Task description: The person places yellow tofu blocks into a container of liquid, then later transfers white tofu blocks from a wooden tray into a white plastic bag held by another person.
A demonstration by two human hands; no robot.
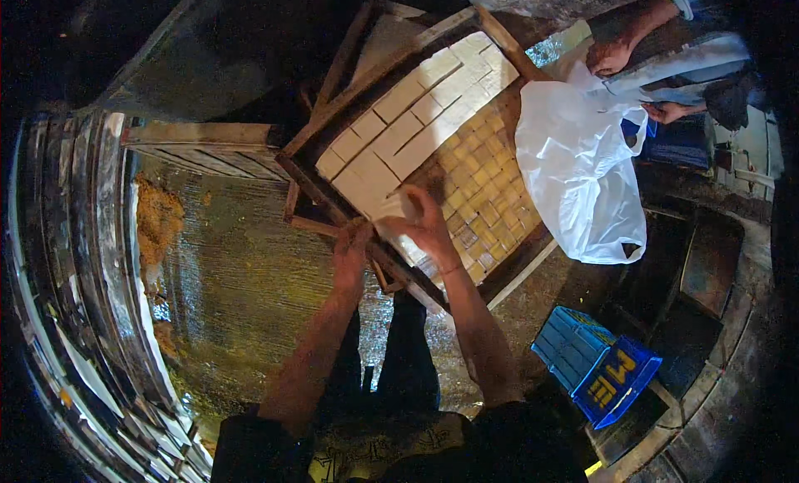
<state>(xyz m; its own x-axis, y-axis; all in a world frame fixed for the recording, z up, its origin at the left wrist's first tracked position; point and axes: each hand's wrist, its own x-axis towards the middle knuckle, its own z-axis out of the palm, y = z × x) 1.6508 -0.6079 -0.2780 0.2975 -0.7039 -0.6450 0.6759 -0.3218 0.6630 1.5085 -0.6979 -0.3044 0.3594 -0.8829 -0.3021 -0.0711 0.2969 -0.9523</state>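
In front of me a wooden-framed tray [499, 264] with a woven bamboo-like bottom [484, 171] sits at a slant. White rectangular blocks [399, 130], which look like cut tofu, lie in close rows over its far left part. My left hand [352, 249] grips the frame at the near left side. Over the near end of the blocks is my right hand [427, 224], blurred, with fingers curled close to the white surface. Whether a block is between those fingers cannot be told. The woven bottom shows bare to the right of this hand.
Another person's hand [612, 55] and a second hand [668, 112] hold a white plastic bag [580, 171] beside the tray's right edge. A blue plastic crate [574, 346] stands at lower right. More wooden frames [340, 65] lie under the tray. Stacked wood [81, 233] lines the left.
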